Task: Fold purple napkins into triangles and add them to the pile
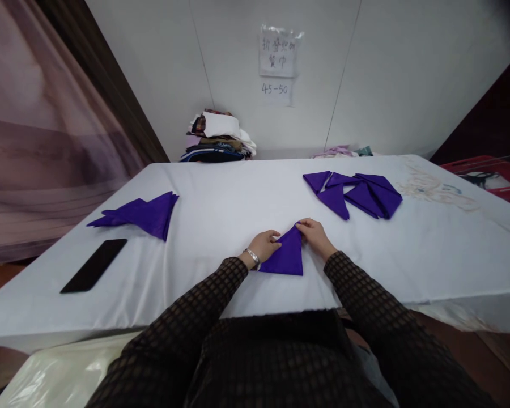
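A purple cloth napkin, folded to a triangle, lies on the white-covered table in front of me. My right hand pinches its top corner between thumb and fingertips. On the left slanting edge rests my left hand, wearing a silver bracelet, its thumb and fingers closed at the cloth and covering the left corner. Beyond my right hand lie several folded purple napkins, partly overlapping. Another bunch of purple napkins sits on the left side of the table.
A black phone-like slab lies at the left of the white tablecloth. Folded clothes are stacked behind the far edge. Paper signs hang on the wall. A red basket stands at the right, a curtain at the left.
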